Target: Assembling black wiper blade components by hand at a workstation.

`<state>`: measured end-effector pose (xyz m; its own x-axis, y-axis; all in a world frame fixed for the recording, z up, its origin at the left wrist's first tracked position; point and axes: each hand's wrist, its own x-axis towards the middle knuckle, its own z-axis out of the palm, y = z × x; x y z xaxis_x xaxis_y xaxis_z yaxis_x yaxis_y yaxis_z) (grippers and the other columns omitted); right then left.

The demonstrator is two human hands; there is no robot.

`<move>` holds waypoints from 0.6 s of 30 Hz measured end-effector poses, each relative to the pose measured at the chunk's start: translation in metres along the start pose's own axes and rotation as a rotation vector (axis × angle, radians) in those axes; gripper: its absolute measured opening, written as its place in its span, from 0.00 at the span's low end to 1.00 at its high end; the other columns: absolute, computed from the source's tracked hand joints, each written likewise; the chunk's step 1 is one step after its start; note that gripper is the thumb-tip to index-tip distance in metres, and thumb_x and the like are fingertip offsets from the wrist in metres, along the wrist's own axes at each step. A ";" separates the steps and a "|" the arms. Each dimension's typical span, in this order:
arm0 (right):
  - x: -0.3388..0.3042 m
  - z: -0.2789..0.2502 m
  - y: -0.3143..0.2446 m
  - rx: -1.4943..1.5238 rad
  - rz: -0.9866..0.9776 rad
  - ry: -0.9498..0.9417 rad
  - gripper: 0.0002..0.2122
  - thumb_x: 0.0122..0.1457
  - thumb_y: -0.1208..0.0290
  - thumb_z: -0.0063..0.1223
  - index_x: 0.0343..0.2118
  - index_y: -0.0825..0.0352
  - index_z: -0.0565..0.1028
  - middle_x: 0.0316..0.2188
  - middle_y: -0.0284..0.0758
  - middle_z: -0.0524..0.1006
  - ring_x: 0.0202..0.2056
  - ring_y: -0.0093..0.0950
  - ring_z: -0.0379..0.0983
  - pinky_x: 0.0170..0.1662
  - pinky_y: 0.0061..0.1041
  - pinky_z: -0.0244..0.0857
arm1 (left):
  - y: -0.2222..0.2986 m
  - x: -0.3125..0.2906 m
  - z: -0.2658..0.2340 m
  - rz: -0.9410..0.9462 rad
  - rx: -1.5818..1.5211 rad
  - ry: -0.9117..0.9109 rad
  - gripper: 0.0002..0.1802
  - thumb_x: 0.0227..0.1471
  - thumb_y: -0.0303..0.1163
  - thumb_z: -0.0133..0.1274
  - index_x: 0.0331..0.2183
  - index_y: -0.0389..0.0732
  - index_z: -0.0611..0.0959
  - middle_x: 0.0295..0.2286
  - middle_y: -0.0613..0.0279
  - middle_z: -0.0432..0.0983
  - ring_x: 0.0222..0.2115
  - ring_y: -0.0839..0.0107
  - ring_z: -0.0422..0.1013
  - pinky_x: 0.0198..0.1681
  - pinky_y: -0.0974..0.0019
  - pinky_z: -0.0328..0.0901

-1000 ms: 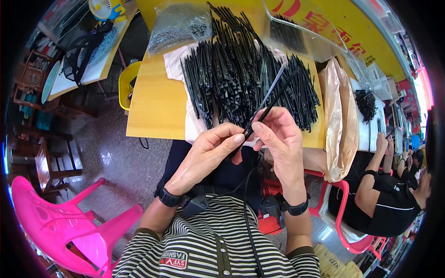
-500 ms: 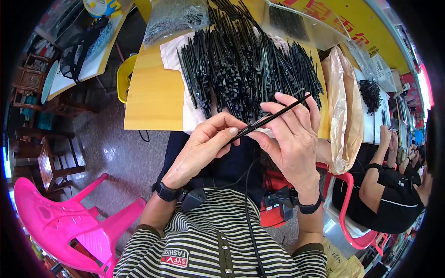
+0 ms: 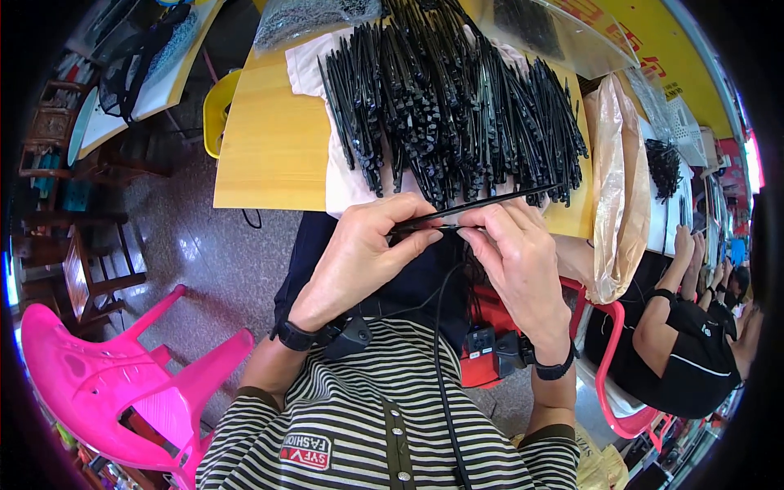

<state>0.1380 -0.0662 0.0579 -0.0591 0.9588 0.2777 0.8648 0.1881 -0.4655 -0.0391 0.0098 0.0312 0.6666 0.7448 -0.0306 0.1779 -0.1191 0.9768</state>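
Between my hands, just in front of the table's near edge, runs a small bundle of thin black strips. My left hand pinches their left end between thumb and bent fingers. The thumb and forefinger of my right hand are closed on the bundle near its middle, and one long strip reaches past the knuckles to the right. A large heap of similar black strips with small blocky ends lies beyond my hands on a pale pink cloth. My fingers hide how many strips I hold.
The yellow table carries a clear bag of small parts and a transparent bin. At its right hangs a tan plastic bag. A pink chair stands left; a person in black sits right.
My right hand has turned and its raised fingers have curled down, its thumb and forefinger now on the strips. The bundle lies flatter than before. The view has shifted slightly.
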 end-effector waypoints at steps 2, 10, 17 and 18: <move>-0.001 0.006 0.002 0.037 0.040 0.020 0.07 0.45 0.78 0.58 0.29 0.66 0.73 0.26 0.35 0.74 0.32 0.34 0.70 0.36 0.31 0.60 | 0.000 0.003 0.000 0.085 0.136 0.033 0.07 0.47 0.24 0.56 0.32 0.34 0.79 0.24 0.62 0.74 0.25 0.74 0.70 0.30 0.74 0.63; -0.003 0.017 0.008 0.123 0.142 0.069 0.07 0.44 0.77 0.59 0.27 0.67 0.74 0.26 0.36 0.75 0.30 0.35 0.71 0.36 0.32 0.60 | 0.001 0.004 0.008 0.113 0.325 0.089 0.08 0.45 0.25 0.56 0.31 0.34 0.77 0.24 0.56 0.74 0.24 0.64 0.71 0.28 0.67 0.64; -0.004 0.018 0.011 0.061 0.075 0.061 0.08 0.43 0.77 0.59 0.28 0.66 0.74 0.26 0.35 0.75 0.31 0.34 0.71 0.37 0.32 0.60 | 0.000 0.005 0.011 0.095 0.280 0.084 0.08 0.45 0.25 0.56 0.31 0.34 0.77 0.22 0.57 0.72 0.20 0.70 0.69 0.24 0.70 0.63; -0.003 0.019 0.010 0.060 0.068 0.056 0.08 0.42 0.77 0.59 0.28 0.65 0.74 0.26 0.35 0.76 0.31 0.34 0.71 0.37 0.31 0.60 | 0.000 0.005 0.011 0.089 0.284 0.072 0.08 0.45 0.24 0.56 0.31 0.34 0.77 0.22 0.57 0.71 0.20 0.70 0.69 0.24 0.71 0.63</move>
<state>0.1374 -0.0637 0.0366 0.0277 0.9568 0.2893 0.8345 0.1372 -0.5337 -0.0276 0.0066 0.0284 0.6379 0.7662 0.0776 0.3229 -0.3576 0.8763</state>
